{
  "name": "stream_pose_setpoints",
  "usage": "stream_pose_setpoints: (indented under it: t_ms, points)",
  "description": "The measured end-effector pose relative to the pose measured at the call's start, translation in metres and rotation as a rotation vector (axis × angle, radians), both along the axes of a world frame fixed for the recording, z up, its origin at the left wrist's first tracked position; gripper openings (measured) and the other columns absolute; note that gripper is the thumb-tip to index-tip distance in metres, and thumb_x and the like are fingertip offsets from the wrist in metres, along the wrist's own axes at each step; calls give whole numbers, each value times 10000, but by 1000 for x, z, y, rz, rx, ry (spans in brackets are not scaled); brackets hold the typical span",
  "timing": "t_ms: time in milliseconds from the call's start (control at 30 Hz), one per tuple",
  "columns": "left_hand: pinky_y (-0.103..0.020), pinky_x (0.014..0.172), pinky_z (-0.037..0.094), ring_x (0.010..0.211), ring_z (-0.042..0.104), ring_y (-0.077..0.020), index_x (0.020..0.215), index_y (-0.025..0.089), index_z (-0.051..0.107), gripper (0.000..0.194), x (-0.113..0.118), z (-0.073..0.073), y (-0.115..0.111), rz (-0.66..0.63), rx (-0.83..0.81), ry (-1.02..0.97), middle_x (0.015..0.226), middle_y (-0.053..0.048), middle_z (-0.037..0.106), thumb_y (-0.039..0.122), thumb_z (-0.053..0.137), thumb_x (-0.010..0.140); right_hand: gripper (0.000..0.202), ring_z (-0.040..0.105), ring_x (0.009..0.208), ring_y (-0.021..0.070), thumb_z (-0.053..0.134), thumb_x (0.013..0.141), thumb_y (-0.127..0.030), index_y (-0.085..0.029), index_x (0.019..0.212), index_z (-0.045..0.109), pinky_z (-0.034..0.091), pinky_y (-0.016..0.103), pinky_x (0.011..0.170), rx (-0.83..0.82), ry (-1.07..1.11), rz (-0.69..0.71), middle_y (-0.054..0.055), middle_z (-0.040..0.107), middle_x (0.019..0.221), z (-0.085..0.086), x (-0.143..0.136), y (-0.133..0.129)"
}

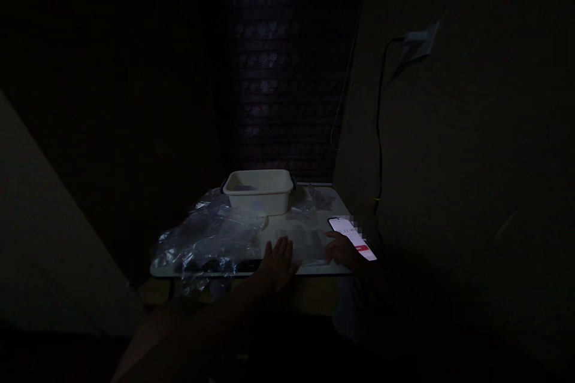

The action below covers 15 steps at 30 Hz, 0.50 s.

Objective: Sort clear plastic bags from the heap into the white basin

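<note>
In a dark room, my left hand (278, 263) lies with fingers spread at the front of a small white table (276, 226), on the left edge of a flat clear plastic bag (305, 245). My right hand (340, 249) is at the bag's right side, beside a lit phone (353, 238); its fingers are apart, with nothing visible between them. A heap of crumpled clear plastic (211, 233) covers the table's left part and hangs over the front edge.
A white tub (258, 191) with dark handles stands at the back of the table. More clear plastic (318, 197) lies right of it. A black cord (380, 131) hangs from a wall outlet (417, 45) at the right. Behind is a dark blind (269, 72).
</note>
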<state>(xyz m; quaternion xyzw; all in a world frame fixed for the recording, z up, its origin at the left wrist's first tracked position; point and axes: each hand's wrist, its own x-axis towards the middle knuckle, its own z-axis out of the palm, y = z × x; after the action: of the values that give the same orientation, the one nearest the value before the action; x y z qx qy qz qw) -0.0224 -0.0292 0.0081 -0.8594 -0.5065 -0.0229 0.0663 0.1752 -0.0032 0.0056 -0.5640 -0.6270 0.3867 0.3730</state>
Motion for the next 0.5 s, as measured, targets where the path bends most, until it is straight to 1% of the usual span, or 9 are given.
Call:
stream_pose_setpoints:
  t_ms: [67, 133, 200, 233, 333, 433, 500]
  points:
    - [-439, 856, 140, 1122, 103, -230, 1172, 77, 203, 578, 0, -1, 0, -2, 11, 1, 1228, -131, 192, 440, 42, 752, 410, 520, 475, 125, 425, 529, -122, -125, 937, 389, 392, 229, 413, 51, -140, -34, -22, 543, 542, 5, 1, 0]
    - [-443, 858, 127, 1121, 100, -233, 1170, 77, 208, 576, 0, -1, 0, -6, 27, -1, 1226, -133, 198, 440, 46, 753, 345, 531, 617, 144, 402, 562, -129, -122, 905, 436, 419, 269, 556, 192, -318, -91, 31, 563, 659, 12, -1, -2]
    - [-443, 861, 116, 1121, 101, -232, 1169, 91, 212, 564, 1, 1, 1, -19, 41, -9, 1226, -125, 203, 438, 55, 754, 320, 495, 788, 162, 364, 602, -134, -117, 905, 465, 390, 288, 689, 365, -479, -109, 82, 539, 843, 19, -6, -4]
    - [-442, 862, 114, 1121, 105, -229, 1171, 101, 212, 552, 3, 3, 2, -24, 48, -18, 1228, -117, 204, 433, 59, 756, 328, 464, 855, 168, 342, 624, -139, -112, 926, 465, 370, 291, 730, 428, -545, -84, 97, 511, 920, 22, -11, -5]
    - [-418, 868, 130, 1117, 136, -214, 1173, 119, 206, 507, 7, 6, 9, -20, 57, -47, 1227, -99, 215, 390, 60, 770, 375, 382, 974, 164, 286, 671, -141, -114, 1017, 427, 315, 284, 811, 535, -690, 26, 90, 446, 1050, 25, -30, -6]
    - [-386, 871, 154, 1109, 166, -206, 1163, 95, 228, 484, 12, 7, 15, -9, 45, -45, 1217, -110, 237, 344, 75, 777, 393, 293, 1054, 157, 230, 722, -164, -77, 1078, 373, 267, 287, 860, 580, -787, 147, 109, 379, 1129, 20, -49, -3]
    - [-378, 871, 160, 1106, 175, -211, 1152, 83, 250, 472, 15, 5, 17, -16, 33, -26, 1211, -119, 245, 321, 94, 776, 401, 257, 1076, 161, 206, 751, -215, -67, 1094, 352, 249, 302, 874, 599, -833, 193, 117, 348, 1154, 15, -56, 0]
